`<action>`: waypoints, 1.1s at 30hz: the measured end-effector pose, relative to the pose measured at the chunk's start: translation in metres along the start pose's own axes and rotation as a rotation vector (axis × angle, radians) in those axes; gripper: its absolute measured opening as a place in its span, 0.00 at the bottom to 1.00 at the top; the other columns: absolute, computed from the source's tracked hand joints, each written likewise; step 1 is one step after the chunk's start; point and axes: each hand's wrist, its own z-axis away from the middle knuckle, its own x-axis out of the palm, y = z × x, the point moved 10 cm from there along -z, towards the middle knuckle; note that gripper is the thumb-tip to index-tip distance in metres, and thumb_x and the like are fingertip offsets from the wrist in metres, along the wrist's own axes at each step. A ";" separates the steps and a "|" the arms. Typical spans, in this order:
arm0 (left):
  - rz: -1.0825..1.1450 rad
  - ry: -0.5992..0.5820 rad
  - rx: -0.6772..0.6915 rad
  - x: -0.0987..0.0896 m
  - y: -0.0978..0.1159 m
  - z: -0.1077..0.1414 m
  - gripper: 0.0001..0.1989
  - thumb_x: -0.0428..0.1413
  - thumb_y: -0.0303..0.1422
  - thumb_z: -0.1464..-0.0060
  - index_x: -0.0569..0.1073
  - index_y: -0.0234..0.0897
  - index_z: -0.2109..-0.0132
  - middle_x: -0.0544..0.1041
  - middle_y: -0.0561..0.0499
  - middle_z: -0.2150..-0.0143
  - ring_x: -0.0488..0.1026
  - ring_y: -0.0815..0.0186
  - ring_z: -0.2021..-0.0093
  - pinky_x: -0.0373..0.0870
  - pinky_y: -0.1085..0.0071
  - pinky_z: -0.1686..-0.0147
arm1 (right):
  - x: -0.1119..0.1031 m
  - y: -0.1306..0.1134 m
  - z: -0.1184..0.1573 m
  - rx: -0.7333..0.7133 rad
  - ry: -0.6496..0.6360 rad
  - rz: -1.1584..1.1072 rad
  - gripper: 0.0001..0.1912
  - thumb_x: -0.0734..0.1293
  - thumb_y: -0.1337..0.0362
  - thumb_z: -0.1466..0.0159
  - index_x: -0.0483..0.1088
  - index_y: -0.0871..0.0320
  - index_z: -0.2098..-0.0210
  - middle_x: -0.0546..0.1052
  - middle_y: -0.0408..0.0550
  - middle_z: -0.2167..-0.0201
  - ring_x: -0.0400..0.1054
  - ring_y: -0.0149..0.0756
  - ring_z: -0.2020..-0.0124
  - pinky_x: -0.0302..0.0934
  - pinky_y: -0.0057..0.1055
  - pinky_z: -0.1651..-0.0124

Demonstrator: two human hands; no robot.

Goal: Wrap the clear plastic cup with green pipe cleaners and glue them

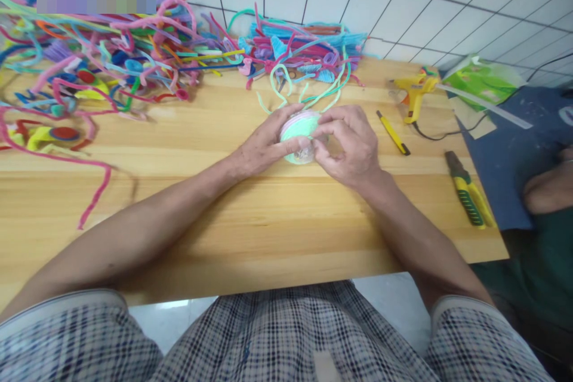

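Note:
A rounded piece wound in mint-green and pale pink pipe cleaner is held just above the wooden table; a clear, shiny patch shows at its lower side. My left hand is closed round its left side, with the thumb laid across the front. On the right edge, my right hand pinches thumb and fingertips together against the mint-green winding, probably on a strand end too small to make out. Loose mint-green pipe cleaners curl on the table just behind both hands.
A tangled heap of coloured pipe cleaners spreads over the back left. To the right lie a yellow glue gun, a yellow utility knife and green-yellow pliers. Another person's arm shows at the far right, beyond the table.

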 end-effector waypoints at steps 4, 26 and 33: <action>-0.002 0.009 -0.005 0.000 -0.003 0.001 0.41 0.64 0.63 0.32 0.69 0.51 0.22 0.74 0.41 0.22 0.72 0.44 0.23 0.68 0.44 0.21 | 0.001 -0.001 0.000 0.012 0.000 -0.027 0.04 0.72 0.57 0.28 0.77 0.45 0.54 0.84 0.48 0.48 0.78 0.54 0.44 0.71 0.61 0.33; 0.014 0.063 -0.023 0.003 0.006 0.006 0.41 0.62 0.64 0.31 0.68 0.46 0.23 0.75 0.40 0.25 0.74 0.48 0.25 0.71 0.50 0.23 | -0.010 -0.014 0.003 0.017 0.161 -0.015 0.05 0.71 0.64 0.28 0.77 0.46 0.55 0.86 0.50 0.45 0.82 0.52 0.44 0.79 0.57 0.39; 0.040 0.073 -0.038 0.004 0.005 0.007 0.41 0.62 0.65 0.32 0.67 0.48 0.24 0.75 0.41 0.26 0.75 0.48 0.26 0.72 0.48 0.23 | -0.007 -0.006 0.007 0.054 0.151 -0.054 0.09 0.73 0.62 0.30 0.79 0.44 0.52 0.85 0.51 0.43 0.80 0.55 0.42 0.76 0.61 0.36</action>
